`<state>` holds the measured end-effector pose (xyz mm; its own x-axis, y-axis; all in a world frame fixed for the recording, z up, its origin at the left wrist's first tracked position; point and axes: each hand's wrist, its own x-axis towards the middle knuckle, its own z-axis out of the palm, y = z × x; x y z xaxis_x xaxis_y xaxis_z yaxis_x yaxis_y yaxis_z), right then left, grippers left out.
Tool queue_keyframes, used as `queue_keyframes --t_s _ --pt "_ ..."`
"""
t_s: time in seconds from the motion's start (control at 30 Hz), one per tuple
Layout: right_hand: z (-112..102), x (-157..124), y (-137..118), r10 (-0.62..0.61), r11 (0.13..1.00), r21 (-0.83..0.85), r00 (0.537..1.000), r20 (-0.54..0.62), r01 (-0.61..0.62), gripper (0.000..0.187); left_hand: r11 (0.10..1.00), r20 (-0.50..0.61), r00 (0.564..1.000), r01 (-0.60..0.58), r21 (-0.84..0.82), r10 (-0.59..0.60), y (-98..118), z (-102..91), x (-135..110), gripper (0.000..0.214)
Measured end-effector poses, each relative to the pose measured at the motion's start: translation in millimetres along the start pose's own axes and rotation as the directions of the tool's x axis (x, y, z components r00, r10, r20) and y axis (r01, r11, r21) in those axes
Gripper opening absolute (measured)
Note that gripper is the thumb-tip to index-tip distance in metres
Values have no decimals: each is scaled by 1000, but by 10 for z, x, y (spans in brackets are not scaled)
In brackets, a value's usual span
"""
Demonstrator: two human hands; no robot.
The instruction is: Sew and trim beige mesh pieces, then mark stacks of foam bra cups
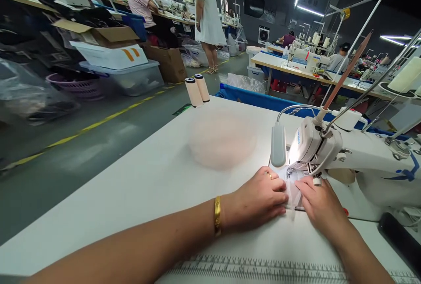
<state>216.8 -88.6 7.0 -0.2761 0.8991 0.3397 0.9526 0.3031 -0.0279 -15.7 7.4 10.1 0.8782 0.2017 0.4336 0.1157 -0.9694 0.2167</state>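
My left hand (259, 196), with a ring and a gold bangle on the wrist, lies flat with its fingers pressed on a small piece of sheer white fabric (292, 189) on the white table (148, 187). From the right, my right hand (320, 203) presses the same fabric with flat fingers, a thimble-like ring on one finger. The fabric runs under the presser foot (296, 170) of a white sewing machine (362, 156), whose lamp (279, 145) lights the spot.
A pale pink heap of sheer fabric (222, 137) lies on the table beyond my hands. Two thread cones (197, 91) stand at the far edge. A printed ruler (263, 271) runs along the near edge. Boxes and bins line the aisle at left, where people stand.
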Motion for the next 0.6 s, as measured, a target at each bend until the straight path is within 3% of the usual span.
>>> queue_keyframes --t_s 0.13,0.27,0.6 --pt "-77 20 -34 -71 996 47 997 -32 72 39 1000 2 1000 14 -13 -14 30 -20 4 9" --pt "-154 33 -76 -162 979 134 985 49 155 32 999 19 1000 23 -47 -22 54 -27 9 12" --pt "-161 11 -56 -140 979 164 983 119 119 30 997 61 998 38 -67 -34 65 -9 3 16"
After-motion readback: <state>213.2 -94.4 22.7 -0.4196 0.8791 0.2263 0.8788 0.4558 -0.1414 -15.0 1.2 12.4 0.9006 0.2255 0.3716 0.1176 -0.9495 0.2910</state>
